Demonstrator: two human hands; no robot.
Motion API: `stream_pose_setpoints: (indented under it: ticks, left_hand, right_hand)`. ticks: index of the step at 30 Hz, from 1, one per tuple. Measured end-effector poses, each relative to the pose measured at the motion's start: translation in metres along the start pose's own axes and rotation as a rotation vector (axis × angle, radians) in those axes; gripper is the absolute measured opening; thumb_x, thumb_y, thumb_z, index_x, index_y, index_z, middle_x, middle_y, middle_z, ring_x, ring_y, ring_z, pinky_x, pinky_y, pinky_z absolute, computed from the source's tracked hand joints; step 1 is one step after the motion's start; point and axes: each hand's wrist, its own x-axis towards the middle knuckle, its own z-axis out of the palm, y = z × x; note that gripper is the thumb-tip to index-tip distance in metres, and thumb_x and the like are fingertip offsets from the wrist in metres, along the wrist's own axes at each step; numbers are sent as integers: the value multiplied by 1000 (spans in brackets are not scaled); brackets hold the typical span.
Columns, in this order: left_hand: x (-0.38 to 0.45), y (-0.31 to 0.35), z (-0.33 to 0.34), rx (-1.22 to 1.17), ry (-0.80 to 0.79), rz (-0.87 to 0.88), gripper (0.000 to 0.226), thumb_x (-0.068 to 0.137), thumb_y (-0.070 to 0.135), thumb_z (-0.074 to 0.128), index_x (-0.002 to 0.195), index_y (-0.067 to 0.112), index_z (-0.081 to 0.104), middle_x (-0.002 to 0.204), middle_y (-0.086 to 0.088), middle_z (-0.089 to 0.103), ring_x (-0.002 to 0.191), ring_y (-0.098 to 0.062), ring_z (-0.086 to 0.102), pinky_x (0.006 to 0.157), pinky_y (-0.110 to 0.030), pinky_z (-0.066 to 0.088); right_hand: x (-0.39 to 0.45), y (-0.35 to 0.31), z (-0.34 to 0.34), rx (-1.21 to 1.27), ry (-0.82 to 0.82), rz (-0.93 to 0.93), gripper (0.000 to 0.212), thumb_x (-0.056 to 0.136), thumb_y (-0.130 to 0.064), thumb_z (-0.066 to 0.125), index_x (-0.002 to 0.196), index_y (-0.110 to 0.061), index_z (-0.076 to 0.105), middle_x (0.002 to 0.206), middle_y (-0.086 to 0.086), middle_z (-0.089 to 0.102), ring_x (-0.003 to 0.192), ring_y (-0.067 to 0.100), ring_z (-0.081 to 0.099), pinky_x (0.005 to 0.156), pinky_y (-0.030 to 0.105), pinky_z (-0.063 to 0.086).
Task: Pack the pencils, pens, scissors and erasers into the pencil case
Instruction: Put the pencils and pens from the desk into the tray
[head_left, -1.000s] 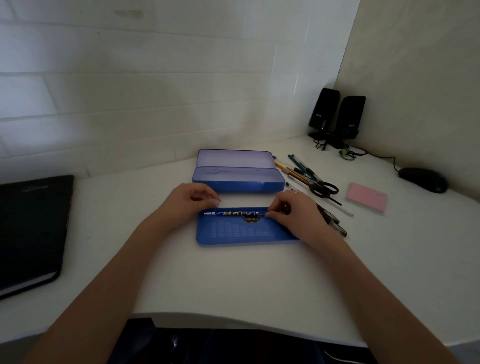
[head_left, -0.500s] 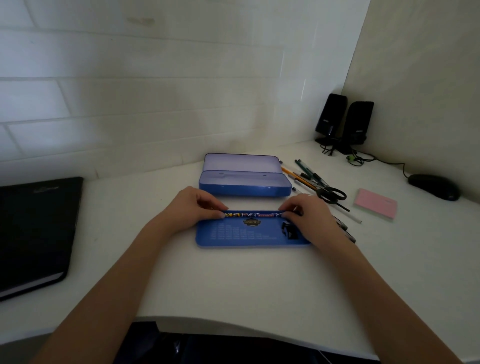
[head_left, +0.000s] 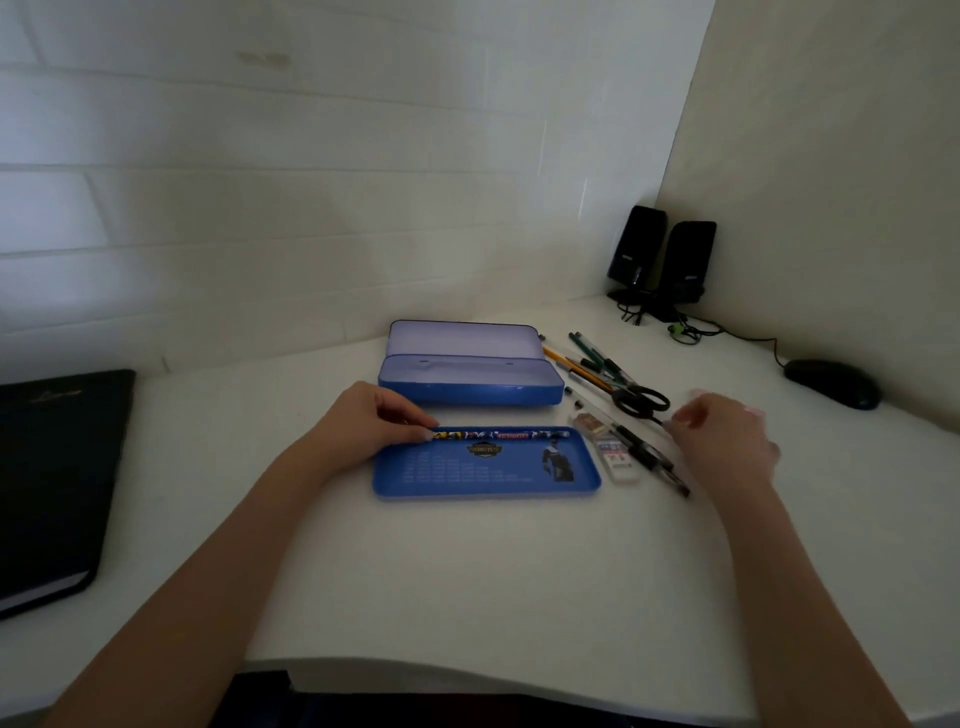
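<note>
— In the head view, how are the fingers seen?

— The left hand (head_left: 371, 421) is curled, and its fingertips are pressed on the left end of a patterned pencil (head_left: 498, 434). The right hand (head_left: 719, 441) is blurred above the desk (head_left: 467, 582); its fingers are loosely spread and nothing is seen gripped in them.

— Where is the pencil placed?

— It is laid along the far edge of a flat blue tray (head_left: 485, 475), printed with a table and a small figure. Behind the tray, an open pencil case (head_left: 470, 374) of blue metal with rounded corners is seen, its pale lid (head_left: 462, 338) tilted back.

— What else is found around?

— Just right of the tray, two small erasers (head_left: 613, 457) are set, one in a printed wrapper. Beside them dark pens (head_left: 649, 457) are laid aslant, partly under the right hand. Further back, black scissors (head_left: 639, 400) are rested among yellow pencils (head_left: 576, 366) and green pens (head_left: 597, 358). Two black speakers (head_left: 662, 254) are stood in the corner, a black mouse (head_left: 831, 383) to the right, a black folder (head_left: 49, 483) at the left.
</note>
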Motion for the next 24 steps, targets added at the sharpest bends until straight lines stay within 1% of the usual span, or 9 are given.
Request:
stream_pose_setpoints:
  ticks: [2, 3, 5, 7, 10, 13, 16, 21, 24]
  left_hand:
    - [2, 1, 0, -1, -13, -3, 15, 72, 13, 79, 87, 16, 78, 83, 0, 75, 69, 9, 61, 61, 0, 40]
    - [3, 1, 0, -3, -17, -4, 16, 72, 13, 79, 87, 14, 77, 83, 0, 75, 69, 9, 61, 61, 0, 40]
    - [3, 1, 0, -3, -22, 1, 16, 72, 13, 78, 88, 14, 77, 83, 1, 74, 69, 9, 61, 61, 1, 40]
    - [3, 1, 0, 0, -25, 6, 15, 72, 13, 78, 87, 15, 77, 82, 3, 74, 69, 9, 61, 62, 0, 40]
    - [3, 1, 0, 3, -27, 1, 15, 72, 14, 79, 86, 16, 78, 81, 4, 75, 69, 10, 61, 61, 1, 40]
    - [3, 1, 0, 1, -20, 4, 13, 72, 14, 79, 84, 19, 78, 76, 8, 75, 70, 9, 62, 61, 1, 40]
    - [2, 1, 1, 12, -17, 7, 12, 71, 15, 79, 81, 22, 77, 71, 14, 73, 70, 10, 62, 60, 1, 39]
    - [1, 3, 1, 31, -12, 18, 12, 71, 15, 79, 81, 22, 77, 67, 17, 72, 68, 11, 61, 59, 0, 39]
    - [0, 2, 1, 37, -8, 19, 13, 71, 16, 79, 82, 24, 78, 72, 13, 73, 68, 11, 60, 60, 0, 39]
  right_hand:
    - [4, 4, 7, -68, -110, 45, 21, 83, -39, 66, 95, -22, 65, 99, 8, 66, 100, 28, 58, 89, 39, 41]
    - [7, 5, 10, -62, -135, 44, 25, 82, -40, 67, 95, -20, 64, 97, 10, 66, 96, 30, 60, 87, 39, 45]
    - [8, 3, 14, -44, -166, 27, 25, 82, -37, 67, 89, -14, 66, 90, 13, 67, 88, 32, 62, 82, 42, 52]
    - [8, 2, 16, -63, -194, 4, 25, 85, -33, 65, 85, -8, 68, 84, 16, 68, 83, 34, 63, 79, 43, 54]
    - [6, 0, 14, -142, -167, -45, 25, 90, -30, 58, 86, -6, 65, 80, 13, 64, 83, 33, 63, 76, 40, 53]
    - [2, -5, 13, -217, -93, -143, 15, 91, -21, 54, 97, -12, 64, 92, 12, 66, 88, 30, 61, 76, 38, 52]
    - [-2, -11, 10, -274, -66, -210, 19, 88, -14, 54, 103, -17, 65, 98, 10, 67, 87, 28, 63, 75, 35, 52]
    - [-1, -9, 10, -139, -87, -199, 32, 82, -10, 60, 113, -16, 63, 103, 12, 67, 91, 29, 63, 78, 38, 53]
    - [-2, -8, 9, -119, -113, -216, 30, 82, -8, 60, 112, -13, 62, 102, 13, 66, 90, 29, 62, 78, 40, 53]
